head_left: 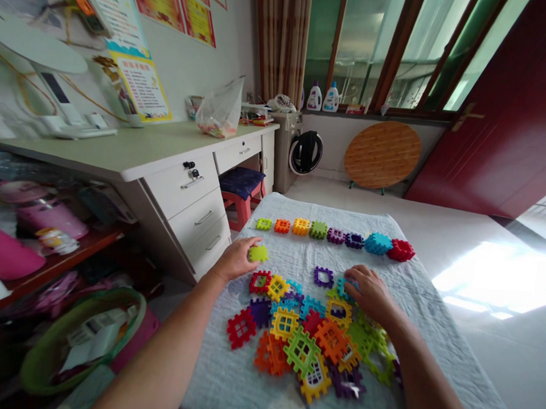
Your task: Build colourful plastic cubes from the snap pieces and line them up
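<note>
Lime tile (258, 253) pinched in the left hand (237, 260), near its own colour

Closest to the person, a heap (313, 321) of toothed plastic tiles lies jumbled on the pale blue cloth (435, 335), colours mixed, many overlapping. The right hand (369, 289) curls over a blue tile (347, 289) at the heap's far edge; from here I can't tell whether it grips the tile or merely rests on it. A purple frame (317, 277) lies flat just to the left of that hand. Over on the left side, the other hand has thumb and fingers closed on the lime tile.

Just past it runs a row, left to right: lime stack (263, 224), orange stack (281, 226), yellow stack (300, 226), green stack (318, 229), two purple ones, blue stack (378, 243), red stack (402, 250).

I'd say the step in hand is sorting by colour, with plenty left in the heap. The next move seems to call for squaring the lime tile onto its stack without nudging the orange one, and working the blue tile free of its neighbours.
</note>
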Tool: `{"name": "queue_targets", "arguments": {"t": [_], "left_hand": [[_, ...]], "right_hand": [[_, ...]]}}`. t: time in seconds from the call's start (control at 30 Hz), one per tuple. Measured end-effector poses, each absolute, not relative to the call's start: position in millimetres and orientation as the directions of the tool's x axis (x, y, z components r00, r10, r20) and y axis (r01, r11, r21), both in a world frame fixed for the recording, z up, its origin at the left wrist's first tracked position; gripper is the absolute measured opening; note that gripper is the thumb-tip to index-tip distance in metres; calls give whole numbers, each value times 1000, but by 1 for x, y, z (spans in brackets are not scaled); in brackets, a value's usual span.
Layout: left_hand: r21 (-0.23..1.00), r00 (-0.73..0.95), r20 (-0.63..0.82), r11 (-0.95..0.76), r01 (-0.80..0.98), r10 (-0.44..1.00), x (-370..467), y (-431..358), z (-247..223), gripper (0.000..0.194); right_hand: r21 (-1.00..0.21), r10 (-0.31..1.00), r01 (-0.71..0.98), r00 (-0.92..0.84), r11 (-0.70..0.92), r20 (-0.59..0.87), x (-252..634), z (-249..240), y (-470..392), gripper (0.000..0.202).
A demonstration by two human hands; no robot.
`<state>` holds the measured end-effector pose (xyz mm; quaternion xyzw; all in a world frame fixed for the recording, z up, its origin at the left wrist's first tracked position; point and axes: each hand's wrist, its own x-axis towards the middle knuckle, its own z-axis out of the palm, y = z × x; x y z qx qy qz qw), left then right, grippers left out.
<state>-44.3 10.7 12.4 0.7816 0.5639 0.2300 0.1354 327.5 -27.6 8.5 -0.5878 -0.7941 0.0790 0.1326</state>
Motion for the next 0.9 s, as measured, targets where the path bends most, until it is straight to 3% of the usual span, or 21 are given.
{"name": "queue_targets", "arguments": {"t": [0.13, 0.33, 0.57, 0.9], "left_hand": [[395, 285, 196, -341, 853, 938, -53, 37, 27, 58], [401, 347, 226, -411, 819, 910, -64, 105, 39, 59], [365, 404, 133, -424, 829, 905, -59, 143, 37, 61], [318, 457, -107, -405, 857, 883, -56, 161, 34, 82]], "right_hand": [[-290, 952, 907, -280, 304, 123, 328, 8, -27, 26], [-295, 950, 904, -281, 309, 135, 328, 9, -28, 24], [-293, 953, 908, -271, 301, 136, 327, 10, -29, 24], [-288, 948, 905, -278, 313, 154, 326, 11, -29, 23]]}}
